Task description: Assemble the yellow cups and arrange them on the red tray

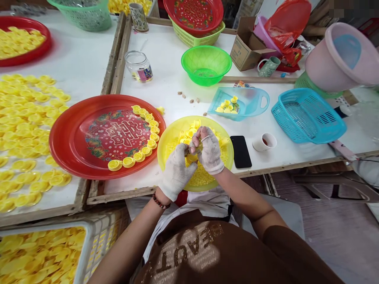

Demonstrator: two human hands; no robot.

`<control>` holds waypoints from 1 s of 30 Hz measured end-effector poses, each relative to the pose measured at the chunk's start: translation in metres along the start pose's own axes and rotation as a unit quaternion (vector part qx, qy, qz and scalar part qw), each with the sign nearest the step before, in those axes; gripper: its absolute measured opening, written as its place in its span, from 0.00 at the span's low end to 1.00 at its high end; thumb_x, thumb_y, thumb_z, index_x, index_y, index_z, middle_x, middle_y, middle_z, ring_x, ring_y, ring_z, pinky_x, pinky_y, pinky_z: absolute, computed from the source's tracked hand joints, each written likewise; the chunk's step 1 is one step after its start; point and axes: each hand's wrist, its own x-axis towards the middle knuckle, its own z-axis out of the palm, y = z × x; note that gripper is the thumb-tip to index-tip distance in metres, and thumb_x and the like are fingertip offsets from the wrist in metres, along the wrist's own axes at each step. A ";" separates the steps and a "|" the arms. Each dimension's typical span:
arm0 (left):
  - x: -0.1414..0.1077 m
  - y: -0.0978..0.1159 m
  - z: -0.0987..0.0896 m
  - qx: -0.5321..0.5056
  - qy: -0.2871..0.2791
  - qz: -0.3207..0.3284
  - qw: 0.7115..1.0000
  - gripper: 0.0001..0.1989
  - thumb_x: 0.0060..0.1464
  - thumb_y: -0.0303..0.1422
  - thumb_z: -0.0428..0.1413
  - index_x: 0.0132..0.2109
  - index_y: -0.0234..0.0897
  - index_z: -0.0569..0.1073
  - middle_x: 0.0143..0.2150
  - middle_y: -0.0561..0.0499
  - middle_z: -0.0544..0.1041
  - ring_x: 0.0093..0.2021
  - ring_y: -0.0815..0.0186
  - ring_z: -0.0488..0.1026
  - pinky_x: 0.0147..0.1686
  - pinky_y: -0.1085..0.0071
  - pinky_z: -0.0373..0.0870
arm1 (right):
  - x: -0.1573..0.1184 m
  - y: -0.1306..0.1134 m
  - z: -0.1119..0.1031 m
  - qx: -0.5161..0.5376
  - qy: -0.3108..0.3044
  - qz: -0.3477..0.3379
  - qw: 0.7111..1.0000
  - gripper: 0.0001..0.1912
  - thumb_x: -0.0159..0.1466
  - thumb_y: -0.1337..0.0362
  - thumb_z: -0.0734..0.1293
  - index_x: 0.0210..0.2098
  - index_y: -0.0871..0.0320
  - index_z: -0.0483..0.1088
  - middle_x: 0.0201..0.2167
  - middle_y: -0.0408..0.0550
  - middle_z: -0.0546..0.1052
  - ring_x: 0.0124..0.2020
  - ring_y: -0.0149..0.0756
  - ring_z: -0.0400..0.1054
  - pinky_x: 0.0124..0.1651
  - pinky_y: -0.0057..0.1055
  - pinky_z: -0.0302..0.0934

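Both hands wear white knit gloves with bare fingertips and meet over a yellow bowl (163, 157) of small yellow plastic parts (204, 176). My left hand (177, 169) is closed, its fingertips pinched near the rim of a yellow piece (192, 157). My right hand (209, 152) is also closed, fingers curled together against the left fingertips. Whatever lies between the fingers is mostly hidden. Left of the bowl, a red oval tray (74, 134) with a printed pattern carries a curved row of round yellow plastic caps (146, 151) along its right side.
A black phone (241, 152) and a paper cup (264, 142) lie right of the bowl. Behind are a blue scoop (251, 103), green bowl (206, 65), glass jar (138, 66) and blue basket (308, 114). Many yellow pieces (26, 118) cover the left table; a crate (100, 240) stands below.
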 end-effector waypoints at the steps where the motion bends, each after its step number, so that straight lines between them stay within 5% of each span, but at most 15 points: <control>1: 0.000 0.000 0.000 -0.003 0.000 0.000 1.000 0.19 0.50 0.24 0.59 0.48 0.39 0.63 0.46 0.44 0.77 0.46 0.56 0.78 0.46 0.59 0.77 | 0.000 0.000 0.000 -0.006 0.005 0.002 1.000 0.23 0.65 0.41 0.69 0.31 0.53 0.62 0.22 0.36 0.64 0.20 0.28 0.62 0.23 0.27 0.60; 10: -0.002 -0.003 0.002 -0.021 0.003 0.009 1.000 0.20 0.54 0.27 0.59 0.52 0.39 0.64 0.47 0.44 0.78 0.49 0.57 0.79 0.50 0.59 0.78 | 0.009 -0.008 -0.012 0.064 0.045 0.087 0.993 0.21 0.68 0.45 0.67 0.33 0.53 0.60 0.22 0.34 0.62 0.17 0.23 0.57 0.19 0.21 0.53; 19: -0.003 -0.012 -0.004 -0.017 -0.010 -0.003 1.000 0.16 0.57 0.30 0.61 0.51 0.39 0.68 0.48 0.46 0.80 0.49 0.58 0.79 0.52 0.60 0.77 | -0.008 -0.015 -0.040 -0.073 0.019 0.076 0.994 0.16 0.63 0.51 0.72 0.32 0.54 0.66 0.20 0.34 0.63 0.15 0.21 0.49 0.16 0.22 0.42; 22: -0.001 -0.014 -0.004 -0.009 -0.006 0.002 1.000 0.17 0.57 0.31 0.61 0.52 0.38 0.68 0.46 0.46 0.80 0.47 0.59 0.79 0.50 0.62 0.77 | -0.014 -0.015 -0.042 -0.187 -0.049 0.053 0.980 0.10 0.66 0.56 0.70 0.33 0.55 0.72 0.19 0.35 0.64 0.17 0.24 0.53 0.19 0.23 0.48; 25: -0.001 -0.011 -0.003 -0.018 -0.007 0.001 1.000 0.21 0.55 0.29 0.61 0.55 0.37 0.67 0.49 0.45 0.80 0.48 0.59 0.79 0.51 0.62 0.76 | -0.017 -0.016 -0.038 -0.312 -0.122 -0.002 0.942 0.06 0.65 0.61 0.71 0.32 0.56 0.77 0.25 0.41 0.73 0.28 0.29 0.67 0.32 0.26 0.62; 30: -0.003 -0.007 -0.019 0.027 0.002 0.006 1.000 0.20 0.58 0.29 0.60 0.56 0.38 0.69 0.51 0.44 0.80 0.49 0.58 0.78 0.53 0.61 0.76 | -0.023 -0.020 -0.040 -0.364 -0.087 -0.056 0.926 0.09 0.69 0.59 0.67 0.36 0.54 0.80 0.24 0.42 0.73 0.29 0.34 0.67 0.33 0.30 0.61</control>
